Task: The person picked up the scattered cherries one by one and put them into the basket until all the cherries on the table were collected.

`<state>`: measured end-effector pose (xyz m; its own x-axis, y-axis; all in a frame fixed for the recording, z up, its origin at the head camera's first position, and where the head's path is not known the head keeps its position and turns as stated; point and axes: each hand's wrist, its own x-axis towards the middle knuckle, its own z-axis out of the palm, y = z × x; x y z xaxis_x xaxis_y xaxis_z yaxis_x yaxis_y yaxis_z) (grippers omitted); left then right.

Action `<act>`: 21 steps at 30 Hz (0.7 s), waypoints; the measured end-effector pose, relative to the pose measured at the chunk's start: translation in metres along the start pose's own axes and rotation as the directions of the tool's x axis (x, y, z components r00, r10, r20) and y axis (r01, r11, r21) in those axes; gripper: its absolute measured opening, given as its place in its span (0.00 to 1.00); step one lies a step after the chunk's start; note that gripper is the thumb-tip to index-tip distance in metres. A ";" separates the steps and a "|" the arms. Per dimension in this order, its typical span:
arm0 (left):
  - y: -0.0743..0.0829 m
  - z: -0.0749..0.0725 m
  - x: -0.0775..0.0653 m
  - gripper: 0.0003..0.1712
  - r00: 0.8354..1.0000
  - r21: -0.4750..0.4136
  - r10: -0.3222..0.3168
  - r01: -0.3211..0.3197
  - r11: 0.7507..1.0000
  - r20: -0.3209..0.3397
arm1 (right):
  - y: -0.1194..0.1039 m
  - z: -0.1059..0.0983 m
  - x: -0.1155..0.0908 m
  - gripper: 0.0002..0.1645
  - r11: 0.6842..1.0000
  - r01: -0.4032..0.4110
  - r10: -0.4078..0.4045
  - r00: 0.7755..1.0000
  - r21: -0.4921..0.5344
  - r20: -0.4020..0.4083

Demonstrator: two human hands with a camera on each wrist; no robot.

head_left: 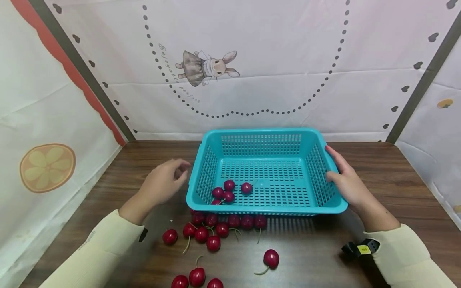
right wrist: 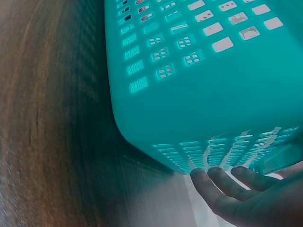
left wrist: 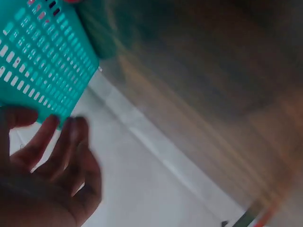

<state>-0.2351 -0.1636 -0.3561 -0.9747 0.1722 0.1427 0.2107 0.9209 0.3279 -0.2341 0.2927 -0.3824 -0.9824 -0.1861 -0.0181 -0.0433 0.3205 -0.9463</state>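
A turquoise plastic basket (head_left: 259, 209) with slotted walls stands on the brown table, with several dark red cherries (head_left: 229, 185) at its left inside. My right hand (head_left: 347, 182) grips the basket's right rim, the thumb over the edge and the other fingers along the outer wall. In the right wrist view, fingertips (right wrist: 214, 173) lie by that slotted wall. Just left of the basket is my left hand (head_left: 162, 181), its fingers loosely bent and holding nothing. The left wrist view shows these fingers (left wrist: 59, 142) close to the basket's rim; whether they touch it, I cannot tell.
Several loose cherries (head_left: 213, 243), some with stems, lie on the table (head_left: 306, 256) along and before the basket's front. One cherry (head_left: 271, 259) lies apart to their right. A printed white cloth (head_left: 273, 52) rises behind the table and at both sides.
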 end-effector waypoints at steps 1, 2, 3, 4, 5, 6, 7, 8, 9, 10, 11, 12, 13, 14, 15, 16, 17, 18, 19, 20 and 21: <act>-0.002 0.003 -0.002 0.17 0.999 -0.010 -0.016 0.016 1.000 0.048 | 0.000 0.000 0.000 0.47 1.000 0.000 0.000 1.000 0.001 0.000; -0.003 0.007 -0.003 0.18 0.995 -0.018 -0.027 0.028 0.999 0.093 | 0.000 0.000 -0.001 0.47 1.000 -0.002 0.002 1.000 0.003 0.000; -0.004 0.010 -0.005 0.19 0.991 -0.026 -0.030 0.034 0.999 0.133 | 0.001 0.000 -0.001 0.47 1.000 -0.006 0.006 1.000 0.003 -0.003; -0.005 0.013 -0.007 0.21 0.986 -0.035 -0.027 0.033 0.999 0.166 | 0.001 0.000 -0.001 0.47 1.000 -0.008 0.008 1.000 0.003 -0.005; -0.005 0.016 -0.009 0.22 0.981 -0.040 -0.026 0.034 0.999 0.193 | 0.001 -0.001 -0.001 0.47 1.000 -0.010 0.010 1.000 0.003 -0.006; -0.005 0.018 -0.010 0.24 0.977 -0.040 -0.021 0.030 0.999 0.211 | 0.000 0.000 -0.001 0.47 1.000 -0.012 0.012 1.000 0.004 -0.007; -0.004 0.020 -0.013 0.24 0.974 -0.042 -0.016 0.026 0.999 0.224 | 0.001 0.000 -0.001 0.47 1.000 -0.014 0.014 1.000 0.008 -0.006; -0.004 0.021 -0.015 0.24 0.973 -0.041 -0.010 0.020 0.999 0.232 | 0.000 0.000 -0.001 0.47 1.000 -0.014 0.014 1.000 0.011 -0.005; -0.004 0.022 -0.017 0.23 0.970 -0.047 -0.007 0.019 0.999 0.244 | 0.000 0.000 -0.001 0.47 1.000 -0.012 0.012 1.000 0.014 -0.003; -0.004 0.023 -0.020 0.21 0.967 -0.051 0.002 0.011 0.999 0.253 | 0.000 0.001 -0.001 0.46 1.000 -0.009 0.009 1.000 0.019 0.000; -0.003 0.024 -0.022 0.20 0.966 -0.053 0.006 0.008 0.999 0.259 | 0.000 0.001 -0.001 0.46 1.000 -0.008 0.008 1.000 0.022 0.002; -0.003 0.024 -0.024 0.19 0.964 -0.061 0.015 0.002 0.998 0.267 | 0.000 0.002 0.000 0.46 1.000 -0.008 0.008 1.000 0.023 0.004; -0.002 0.025 -0.026 0.18 0.961 -0.070 0.019 0.000 0.998 0.276 | 0.000 0.002 0.000 0.46 1.000 -0.005 0.005 1.000 0.023 0.003; -0.002 0.025 -0.028 0.18 0.958 -0.081 0.029 -0.006 0.997 0.286 | 0.000 0.002 0.001 0.46 1.000 -0.003 0.003 1.000 0.019 0.001; -0.002 0.026 -0.030 0.20 0.954 -0.096 0.037 -0.009 0.995 0.297 | 0.000 0.002 0.001 0.46 1.000 -0.004 0.004 1.000 0.015 -0.003; -0.001 0.026 -0.031 0.22 0.952 -0.103 0.045 -0.014 0.995 0.303 | -0.001 0.002 0.001 0.46 1.000 -0.004 0.004 1.000 0.010 -0.006; -0.001 0.027 -0.032 0.23 0.949 -0.110 0.041 -0.006 0.994 0.312 | -0.001 0.002 0.001 0.46 1.000 -0.004 0.004 1.000 0.006 -0.008; 0.000 0.027 -0.032 0.24 0.946 -0.120 0.043 -0.004 0.993 0.322 | -0.001 0.001 0.001 0.46 1.000 -0.005 0.005 1.000 0.004 -0.010; 0.000 0.027 -0.033 0.25 0.943 -0.129 0.041 0.002 0.992 0.331 | -0.002 0.001 0.001 0.46 1.000 -0.006 0.006 1.000 0.005 -0.011; 0.001 0.028 -0.033 0.25 0.940 -0.140 0.044 0.004 0.990 0.338 | -0.002 0.001 0.001 0.46 1.000 -0.006 0.006 1.000 0.008 -0.011; 0.001 0.028 -0.033 0.26 0.937 -0.149 0.045 0.007 0.989 0.346 | -0.002 0.000 0.000 0.46 1.000 -0.008 0.008 1.000 0.011 -0.011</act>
<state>-0.2049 -0.1584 -0.3865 -0.9297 0.3240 -0.1750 0.2123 0.8599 0.4643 -0.2344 0.2917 -0.3810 -0.9846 -0.1733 -0.0222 -0.0334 0.3115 -0.9496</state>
